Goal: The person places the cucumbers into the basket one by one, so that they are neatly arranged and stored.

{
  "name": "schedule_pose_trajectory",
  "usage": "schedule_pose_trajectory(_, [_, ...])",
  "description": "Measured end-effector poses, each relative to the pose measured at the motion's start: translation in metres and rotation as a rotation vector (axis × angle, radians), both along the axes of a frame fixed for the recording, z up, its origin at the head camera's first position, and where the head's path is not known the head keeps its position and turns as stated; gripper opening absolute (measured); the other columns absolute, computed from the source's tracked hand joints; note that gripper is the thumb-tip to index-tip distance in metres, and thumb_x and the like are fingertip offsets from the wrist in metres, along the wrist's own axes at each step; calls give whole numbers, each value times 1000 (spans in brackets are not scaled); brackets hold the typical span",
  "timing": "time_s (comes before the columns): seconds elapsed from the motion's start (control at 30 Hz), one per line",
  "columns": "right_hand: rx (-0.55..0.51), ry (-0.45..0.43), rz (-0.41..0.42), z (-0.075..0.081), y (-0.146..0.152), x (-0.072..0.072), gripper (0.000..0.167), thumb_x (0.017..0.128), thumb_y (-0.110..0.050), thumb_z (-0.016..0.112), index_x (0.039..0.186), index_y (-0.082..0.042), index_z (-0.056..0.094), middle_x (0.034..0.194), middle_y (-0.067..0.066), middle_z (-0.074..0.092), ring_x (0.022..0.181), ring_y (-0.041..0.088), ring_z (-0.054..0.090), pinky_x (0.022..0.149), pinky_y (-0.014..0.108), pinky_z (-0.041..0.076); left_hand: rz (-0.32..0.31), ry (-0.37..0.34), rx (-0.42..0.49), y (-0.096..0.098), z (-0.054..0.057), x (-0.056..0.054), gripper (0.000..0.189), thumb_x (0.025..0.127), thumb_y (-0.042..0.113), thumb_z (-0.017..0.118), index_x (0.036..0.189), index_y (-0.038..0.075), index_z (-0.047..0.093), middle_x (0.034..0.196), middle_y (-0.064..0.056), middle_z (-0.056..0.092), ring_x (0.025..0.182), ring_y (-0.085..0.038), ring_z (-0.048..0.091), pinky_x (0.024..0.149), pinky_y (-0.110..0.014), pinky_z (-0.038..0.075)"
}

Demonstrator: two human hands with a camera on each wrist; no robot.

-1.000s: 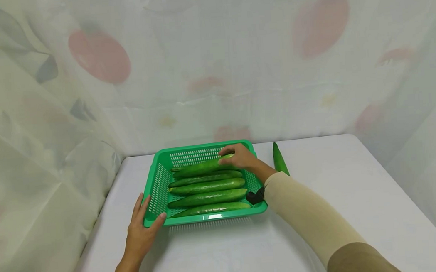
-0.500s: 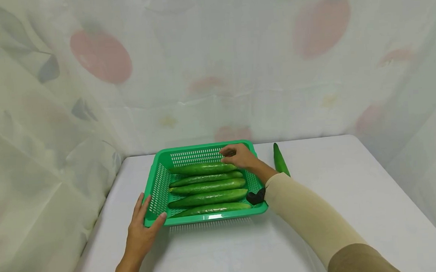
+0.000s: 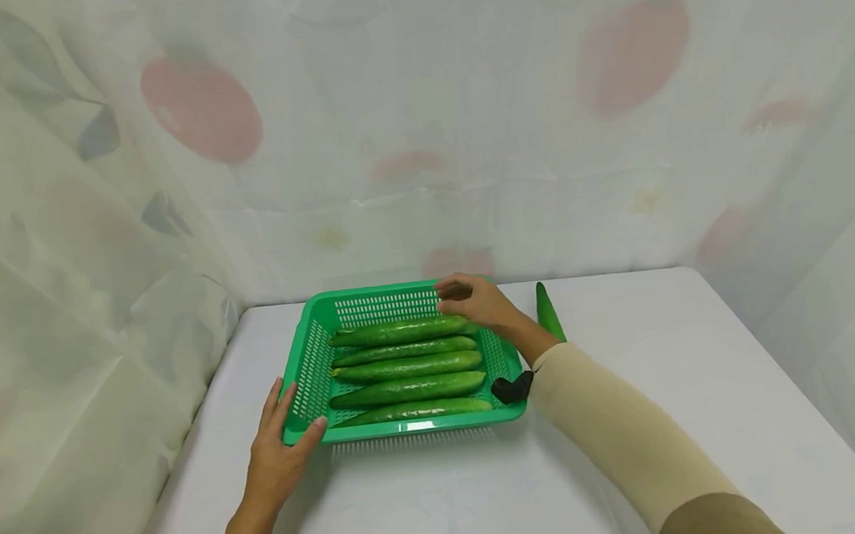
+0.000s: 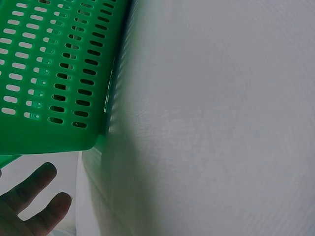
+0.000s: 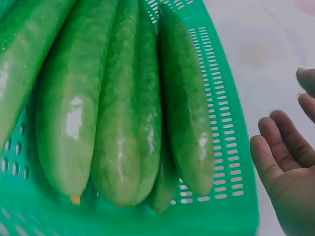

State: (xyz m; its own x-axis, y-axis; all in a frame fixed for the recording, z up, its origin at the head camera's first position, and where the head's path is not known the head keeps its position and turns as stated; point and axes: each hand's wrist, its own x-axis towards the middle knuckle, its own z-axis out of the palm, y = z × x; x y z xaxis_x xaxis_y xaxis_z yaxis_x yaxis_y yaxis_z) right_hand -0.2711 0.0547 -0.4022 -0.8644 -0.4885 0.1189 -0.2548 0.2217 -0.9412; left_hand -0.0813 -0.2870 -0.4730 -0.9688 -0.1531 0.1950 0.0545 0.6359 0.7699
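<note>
Several long green cucumbers [image 3: 408, 388] lie side by side in a green slotted plastic basket [image 3: 414, 427]. My left hand [image 3: 276, 464] is at the basket's near left corner, with the thumb by the front rim and spread fingers along the left side. The left wrist view shows two of its fingers [image 4: 37, 189] extended beside the basket wall. Over the basket's far right corner is my right hand [image 3: 477, 301], holding nothing, just above the end of the rearmost cucumber [image 3: 395, 332]. Its relaxed fingers [image 5: 288, 142] are outside the rim in the right wrist view.
One more cucumber [image 3: 549, 313] lies on the white-covered table [image 3: 669, 366] to the right of the basket, partly hidden by the right forearm. A printed curtain [image 3: 537, 130] hangs behind the table, with pale sheets at both sides.
The right hand has let go of a cucumber, which now lies at the back of the row. The hand has then shifted slightly up and right. The left hand stays in place.
</note>
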Motion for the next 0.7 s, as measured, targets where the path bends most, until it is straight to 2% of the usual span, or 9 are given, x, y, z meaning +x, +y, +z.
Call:
schedule_pose_trajectory(0.13, [-50, 5, 22, 10, 8, 5, 39, 91, -17, 70, 128, -7, 60, 121, 10, 61, 112, 24, 57, 90, 38, 48, 0, 2, -5, 0, 1, -1, 78, 90, 35, 70, 154, 20, 28, 159, 8, 8, 142, -34, 12, 96, -70, 24])
schedule_pose_trajectory(0.33, [-85, 50, 7, 22, 23, 17, 42, 91, -20, 71, 130, -12, 59, 121, 12, 61, 112, 22, 56, 90, 40, 47, -4, -2, -5, -1, 1, -1, 77, 91, 35, 69, 154, 21, 27, 159, 7, 8, 143, -33, 11, 96, -70, 24])
schedule_pose_trajectory(0.5, [-120, 100, -1, 36, 36, 35, 44, 91, -18, 70, 133, -11, 57, 123, 18, 59, 112, 26, 56, 88, 42, 48, 0, -9, -7, -2, 1, 1, 77, 91, 34, 69, 154, 21, 28, 159, 7, 8, 143, -34, 11, 96, -70, 24])
schedule_pose_trajectory(0.7, [-155, 103, -40, 53, 56, 60, 46, 92, -17, 69, 135, -12, 55, 124, 13, 59, 113, 28, 56, 89, 41, 48, -3, 6, 6, 1, 3, 2, 76, 91, 33, 69, 154, 20, 29, 159, 6, 9, 143, -32, 10, 97, -70, 24])
